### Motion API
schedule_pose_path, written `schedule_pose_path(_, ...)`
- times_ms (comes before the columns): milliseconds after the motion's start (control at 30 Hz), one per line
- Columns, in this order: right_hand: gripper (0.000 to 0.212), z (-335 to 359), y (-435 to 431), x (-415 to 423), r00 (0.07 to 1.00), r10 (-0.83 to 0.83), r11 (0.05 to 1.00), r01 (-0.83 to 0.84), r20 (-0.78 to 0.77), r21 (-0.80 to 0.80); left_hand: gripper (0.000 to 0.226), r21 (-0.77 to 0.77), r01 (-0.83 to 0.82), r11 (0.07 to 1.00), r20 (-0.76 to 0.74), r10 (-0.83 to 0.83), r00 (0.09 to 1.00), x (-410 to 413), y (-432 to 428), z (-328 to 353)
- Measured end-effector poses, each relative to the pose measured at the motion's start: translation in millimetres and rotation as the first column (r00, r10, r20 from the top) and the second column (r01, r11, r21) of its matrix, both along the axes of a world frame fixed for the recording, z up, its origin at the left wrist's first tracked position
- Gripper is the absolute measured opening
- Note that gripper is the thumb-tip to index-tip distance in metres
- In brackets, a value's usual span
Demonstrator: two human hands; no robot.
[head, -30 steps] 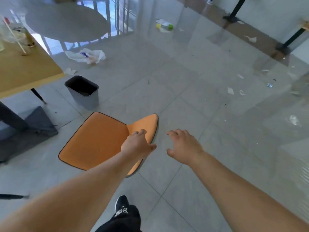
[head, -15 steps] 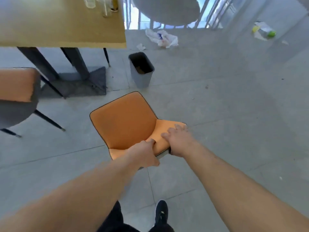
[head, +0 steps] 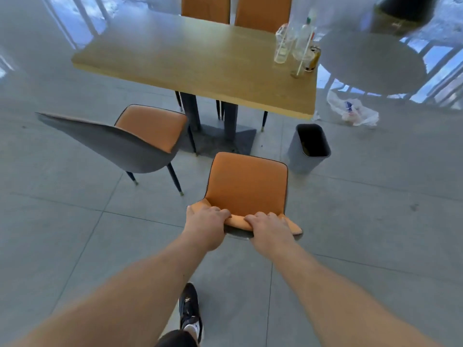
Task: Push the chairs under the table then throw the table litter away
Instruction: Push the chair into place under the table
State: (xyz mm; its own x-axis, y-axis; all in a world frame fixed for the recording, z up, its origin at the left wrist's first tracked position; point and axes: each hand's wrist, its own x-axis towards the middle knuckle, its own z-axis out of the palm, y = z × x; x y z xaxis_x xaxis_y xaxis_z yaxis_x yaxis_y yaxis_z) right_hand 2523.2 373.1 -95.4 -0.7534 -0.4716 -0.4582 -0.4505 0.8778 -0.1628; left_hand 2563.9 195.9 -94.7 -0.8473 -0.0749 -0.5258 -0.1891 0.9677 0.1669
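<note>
An orange chair stands in front of me, its seat facing the wooden table. My left hand and my right hand both grip the top of its backrest. A second orange and grey chair stands to the left, turned sideways beside the table's base. On the table's right end stand clear plastic cups and bottles with straws, the table litter. A grey bin stands on the floor right of my chair.
Two more orange chairs sit tucked in at the table's far side. A round grey table is at the right, with a crumpled plastic bag on the floor beneath it. My foot is on the tiled floor behind the chair.
The chair has turned from angled to facing the table. My right hand went from hovering to gripping the backrest beside my left. My view swung round toward the table.
</note>
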Motion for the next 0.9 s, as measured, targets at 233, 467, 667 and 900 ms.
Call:
schedule_pose_path(233,0.043,-6,-101,-75,0.999,-0.039,0.999,0.039,-0.023,-0.005,0.031,0.125,0.004,0.992,-0.044,0.002,0.999,-78,-109,-7)
schedule_pose_path(467,0.039,-14,-141,-161,0.998,-0.032,0.999,0.030,-0.051,-0.045,0.034,0.144,0.017,0.989,-0.086,-0.004,0.996,-159,-154,-15)
schedule_pose_path(667,0.035,-8,-148,-201,0.999,-0.035,0.999,0.035,-0.029,0.004,0.054,0.175,0.027,0.984,0.023,-0.032,0.999,-203,-162,-9)
schedule_pose_path(900,0.060,3,-206,-191,0.999,0.026,1.000,-0.026,0.044,-0.007,0.064,-0.042,0.028,0.999,0.077,-0.025,0.997,-202,-238,-7)
